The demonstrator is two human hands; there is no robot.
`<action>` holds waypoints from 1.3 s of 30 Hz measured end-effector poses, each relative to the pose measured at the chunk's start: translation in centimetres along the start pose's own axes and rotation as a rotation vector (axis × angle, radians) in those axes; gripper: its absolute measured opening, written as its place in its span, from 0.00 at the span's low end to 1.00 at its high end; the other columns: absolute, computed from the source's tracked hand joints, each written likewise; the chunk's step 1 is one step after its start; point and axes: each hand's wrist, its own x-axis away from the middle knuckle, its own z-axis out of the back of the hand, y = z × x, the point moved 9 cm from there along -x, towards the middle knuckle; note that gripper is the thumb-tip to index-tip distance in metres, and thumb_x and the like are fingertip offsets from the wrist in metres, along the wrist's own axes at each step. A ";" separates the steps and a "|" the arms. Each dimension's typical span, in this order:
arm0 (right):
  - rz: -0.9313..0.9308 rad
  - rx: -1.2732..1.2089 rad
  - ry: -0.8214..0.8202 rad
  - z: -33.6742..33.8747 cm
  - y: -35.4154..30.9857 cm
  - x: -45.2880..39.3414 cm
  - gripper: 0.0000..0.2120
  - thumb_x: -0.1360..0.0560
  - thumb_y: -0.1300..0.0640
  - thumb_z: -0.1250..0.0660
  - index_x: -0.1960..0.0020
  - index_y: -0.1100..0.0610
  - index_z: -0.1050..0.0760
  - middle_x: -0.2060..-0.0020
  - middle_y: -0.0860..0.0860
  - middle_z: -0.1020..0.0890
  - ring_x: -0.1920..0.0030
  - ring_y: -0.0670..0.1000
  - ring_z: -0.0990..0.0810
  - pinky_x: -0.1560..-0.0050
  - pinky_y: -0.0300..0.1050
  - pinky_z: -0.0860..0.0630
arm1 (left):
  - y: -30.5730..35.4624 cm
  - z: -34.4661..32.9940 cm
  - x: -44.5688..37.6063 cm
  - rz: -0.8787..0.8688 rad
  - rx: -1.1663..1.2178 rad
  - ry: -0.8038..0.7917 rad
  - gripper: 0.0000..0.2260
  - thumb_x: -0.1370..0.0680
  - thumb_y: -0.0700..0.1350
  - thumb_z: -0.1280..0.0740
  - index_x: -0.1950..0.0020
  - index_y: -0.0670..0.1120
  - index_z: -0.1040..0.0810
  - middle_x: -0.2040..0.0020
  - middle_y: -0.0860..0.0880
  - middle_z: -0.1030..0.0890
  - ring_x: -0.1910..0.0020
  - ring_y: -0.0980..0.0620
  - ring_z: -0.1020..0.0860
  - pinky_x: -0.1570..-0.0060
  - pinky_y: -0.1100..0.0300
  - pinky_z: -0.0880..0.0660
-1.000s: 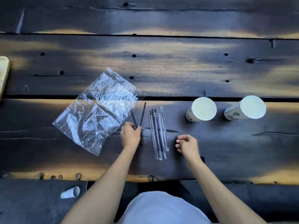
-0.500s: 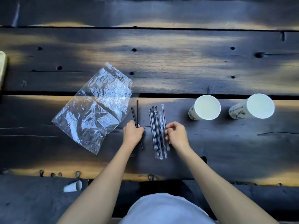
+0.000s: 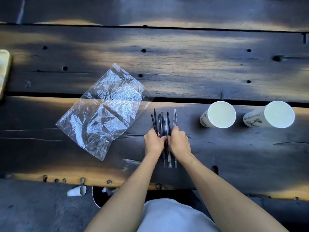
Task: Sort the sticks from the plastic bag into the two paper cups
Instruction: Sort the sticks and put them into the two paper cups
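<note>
Several thin sticks (image 3: pixel 164 122), some black and some clear, lie bunched together on the dark wooden table, pointing away from me. My left hand (image 3: pixel 153 141) and my right hand (image 3: pixel 178 141) press in on the bunch from either side, fingers curled around its middle. The sticks' far ends stick out above my hands and their near ends (image 3: pixel 169 162) below. The crumpled clear plastic bag (image 3: pixel 103 113) lies flat to the left. Two white paper cups stand to the right, the nearer cup (image 3: pixel 219 114) and the farther cup (image 3: pixel 274 114), both looking empty.
A gap between planks (image 3: pixel 184 99) runs just behind the sticks and cups. The table's near edge (image 3: pixel 117 180) is close to my body. A small paper cup (image 3: pixel 77 191) lies on the floor below. A pale object (image 3: pixel 4 72) sits at the far left edge.
My left hand has pushed the two loose black sticks right into the main bunch. My right hand has moved left, and both hands now squeeze the sticks together.
</note>
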 end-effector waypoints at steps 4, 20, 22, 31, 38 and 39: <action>-0.020 -0.014 -0.002 0.4 0.3 -0.2 0.05 0.23 0.59 0.42 0.53 0.60 0.36 0.47 0.64 0.21 0.47 0.67 0.23 0.56 0.52 0.30 | 0.6 0.9 0.4 0.031 -0.004 0.011 0.10 0.28 0.41 0.30 0.64 0.47 0.30 0.57 0.39 0.17 0.69 0.43 0.17 0.70 0.57 0.20; 0.174 -0.066 -0.007 -0.2 -2.5 -0.4 0.07 0.22 0.58 0.38 0.55 0.59 0.35 0.57 0.59 0.24 0.52 0.64 0.23 0.60 0.51 0.31 | -1.9 2.9 -1.0 0.073 0.339 -0.033 0.09 0.24 0.44 0.29 0.61 0.45 0.26 0.74 0.44 0.22 0.79 0.52 0.29 0.72 0.60 0.34; 0.202 0.021 -0.014 -0.6 -2.7 -0.5 0.07 0.21 0.58 0.38 0.51 0.62 0.33 0.52 0.62 0.22 0.49 0.66 0.23 0.59 0.51 0.32 | -2.1 3.3 -1.2 0.061 0.321 -0.004 0.10 0.25 0.48 0.29 0.63 0.45 0.23 0.76 0.46 0.22 0.79 0.53 0.30 0.69 0.59 0.33; 0.114 0.018 -0.001 -0.4 -2.7 -1.2 0.07 0.21 0.59 0.41 0.55 0.62 0.32 0.51 0.65 0.21 0.50 0.68 0.22 0.61 0.50 0.32 | -2.3 4.9 -1.5 0.053 0.262 0.101 0.10 0.21 0.46 0.34 0.58 0.41 0.23 0.69 0.45 0.21 0.83 0.59 0.29 0.76 0.64 0.32; 0.044 -0.261 -0.057 -0.1 -2.4 -1.5 0.09 0.25 0.57 0.38 0.61 0.61 0.32 0.64 0.57 0.25 0.62 0.59 0.30 0.64 0.48 0.35 | -0.1 2.9 -1.1 -0.022 0.267 -0.074 0.09 0.18 0.43 0.42 0.55 0.42 0.26 0.74 0.48 0.22 0.80 0.55 0.30 0.71 0.61 0.31; 0.055 -0.302 -0.066 0.1 -2.4 -1.4 0.09 0.26 0.57 0.37 0.62 0.60 0.32 0.66 0.56 0.25 0.63 0.58 0.30 0.64 0.48 0.35 | 0.3 2.4 -0.9 -0.032 0.288 -0.114 0.09 0.17 0.42 0.42 0.54 0.41 0.27 0.74 0.48 0.22 0.80 0.55 0.30 0.71 0.62 0.30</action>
